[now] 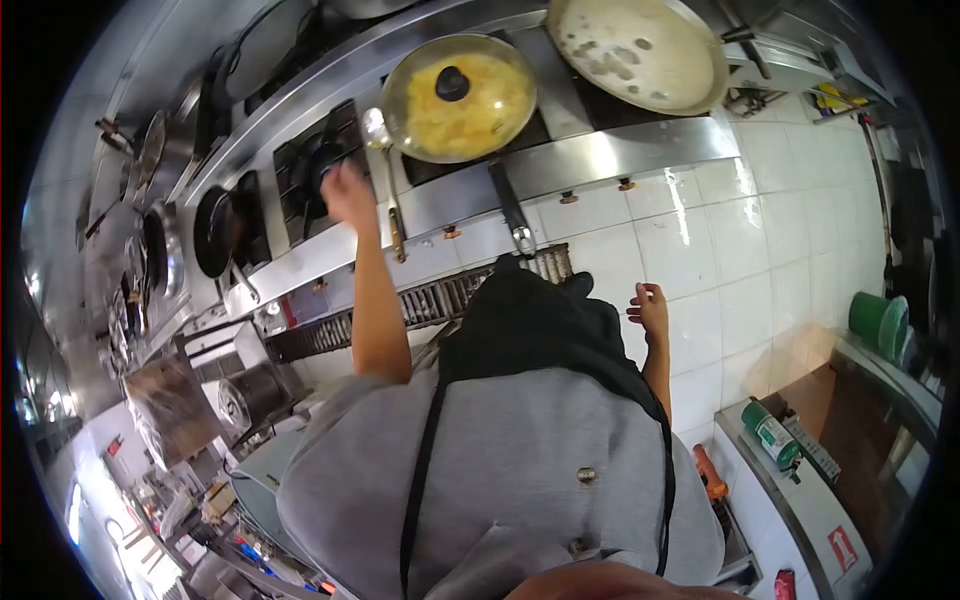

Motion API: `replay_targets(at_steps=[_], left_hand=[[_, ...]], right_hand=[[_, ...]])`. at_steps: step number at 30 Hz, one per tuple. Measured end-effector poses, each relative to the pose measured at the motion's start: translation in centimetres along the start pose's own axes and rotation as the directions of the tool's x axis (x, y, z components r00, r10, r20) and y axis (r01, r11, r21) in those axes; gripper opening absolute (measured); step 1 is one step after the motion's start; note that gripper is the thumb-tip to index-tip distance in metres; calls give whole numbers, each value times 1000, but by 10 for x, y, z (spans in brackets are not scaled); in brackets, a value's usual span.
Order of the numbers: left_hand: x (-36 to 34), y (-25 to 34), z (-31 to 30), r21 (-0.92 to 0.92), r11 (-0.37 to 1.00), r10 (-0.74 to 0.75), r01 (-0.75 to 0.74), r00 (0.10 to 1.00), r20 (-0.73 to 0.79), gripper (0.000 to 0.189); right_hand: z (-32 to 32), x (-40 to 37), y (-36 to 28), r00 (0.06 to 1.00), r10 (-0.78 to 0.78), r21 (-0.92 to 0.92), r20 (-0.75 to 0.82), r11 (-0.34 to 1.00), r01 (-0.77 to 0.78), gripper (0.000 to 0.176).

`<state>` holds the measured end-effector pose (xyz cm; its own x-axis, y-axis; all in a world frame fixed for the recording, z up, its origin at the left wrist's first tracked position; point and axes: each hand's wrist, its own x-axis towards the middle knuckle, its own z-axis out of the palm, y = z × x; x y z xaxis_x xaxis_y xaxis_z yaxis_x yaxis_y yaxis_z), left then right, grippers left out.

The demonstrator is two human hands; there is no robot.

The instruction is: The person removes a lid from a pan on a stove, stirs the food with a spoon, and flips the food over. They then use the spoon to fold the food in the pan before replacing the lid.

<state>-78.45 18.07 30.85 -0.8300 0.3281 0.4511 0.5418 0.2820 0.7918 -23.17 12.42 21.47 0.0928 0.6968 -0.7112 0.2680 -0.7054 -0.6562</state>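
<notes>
My left hand (349, 193) reaches over the front of the stove, close to a black burner grate (290, 165). Its fingers are bent and smeared by motion, and I cannot tell whether they hold anything. Beside it, a long-handled metal spoon (391, 190) lies across the stove edge. To the right of the spoon, a frying pan (510, 208) stands under a glass lid (490, 85) with a black knob, yellow food showing through. My right hand (650, 308) hangs at my side, away from the stove, with nothing in it and its fingers slightly apart.
A wide pan with a whitish inside (650, 60) sits on the stove at the upper right. Further left is a black frying pan (214, 232). A floor drain grate (410, 305) runs before the stove. A green bottle (770, 436) stands on the right-hand counter.
</notes>
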Motion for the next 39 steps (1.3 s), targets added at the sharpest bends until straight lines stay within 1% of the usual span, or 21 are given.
replay_targets(at_steps=[3, 4, 5, 7, 9, 12, 13, 14, 18, 20, 21, 23, 25, 27, 28, 30, 32, 33, 34, 37, 39], left_hand=[[-77, -66, -72, 209, 941, -260, 266, 964, -56, 31], [-108, -94, -82, 122, 965, -219, 230, 970, -103, 33], [-141, -90, -97, 300, 928, -205, 223, 975, -89, 31], [-194, -106, -121, 571, 755, -445, 323, 892, 84, 30], [-253, -161, -138, 707, 699, -421, 109, 861, 284, 26], [-283, -120, -111, 746, 658, -538, 99, 756, 374, 18], [-282, -118, -102, 528, 767, -338, -365, 469, 816, 18], [-289, -115, -99, 90, 763, -134, -640, -21, 991, 18], [-318, -76, -57, 54, 934, -18, -352, 106, 994, 25], [-324, -54, -33, 335, 940, -333, 60, -47, 942, 35], [-335, -63, -23, 337, 939, -334, 70, -49, 941, 35], [-356, -94, 6, 285, 940, -306, -188, -94, 947, 40], [-376, -90, 26, 296, 941, -310, -164, -65, 948, 42], [-401, -98, 49, 248, 920, -304, -302, -155, 940, 44], [-409, -89, 50, 269, 930, -252, 249, -99, 963, 44], [-412, -39, 81, 250, 941, -303, -227, -244, 921, 40], [-432, -13, 115, 433, 899, -429, -67, -329, 841, 38], [-443, -15, 124, 144, 988, -122, 59, -282, 952, 39], [-457, -9, 148, 56, 975, -97, -215, -187, 978, 44], [-458, 41, 185, 70, 992, -69, -109, 13, 998, 42], [-443, 71, 198, 175, 976, -176, -128, -2, 984, 39]], right_hand=[[-13, 15, 32, 999, 16, -69, -32, 997, -18, 40], [-16, 17, 38, 999, 23, -134, -44, 991, -28, 39], [-19, 20, 42, 998, 28, -202, -48, 979, -37, 38], [-28, 28, 52, 1000, -14, -333, -13, 943, 8, 37], [-38, 55, 84, 992, -127, -458, 7, 881, 116, 40], [-57, 67, 82, 966, -259, -541, 15, 810, 226, 41], [-63, 66, 79, 962, -273, -557, 22, 796, 239, 41], [-70, 68, 74, 954, -297, -565, 41, 781, 268, 40], [-94, 75, 28, 981, -177, -556, 75, 810, 188, 43], [-105, 87, 5, 976, -194, -504, 103, 835, 219, 40], [-115, 91, -5, 973, -202, -435, 110, 871, 230, 37], [-134, 104, -30, 969, -220, -436, 111, 866, 247, 36], [-154, 120, -45, 963, -234, -443, 136, 855, 270, 35], [-180, 142, -60, 975, -199, -330, 98, 918, 220, 33], [-195, 153, -63, 984, -155, -290, 83, 941, 173, 31], [-227, 174, -58, 996, -61, -172, 63, 982, 71, 30], [-265, 197, -23, 1000, 7, -165, 27, 986, -3, 27], [-282, 194, -15, 998, 67, -166, 1, 984, -66, 27], [-303, 209, 14, 987, 160, -235, 10, 960, -153, 25], [-345, 210, 27, 910, 412, -416, 47, 836, -357, 18], [-360, 201, 1, 925, 376, -548, 50, 785, -290, 18]])
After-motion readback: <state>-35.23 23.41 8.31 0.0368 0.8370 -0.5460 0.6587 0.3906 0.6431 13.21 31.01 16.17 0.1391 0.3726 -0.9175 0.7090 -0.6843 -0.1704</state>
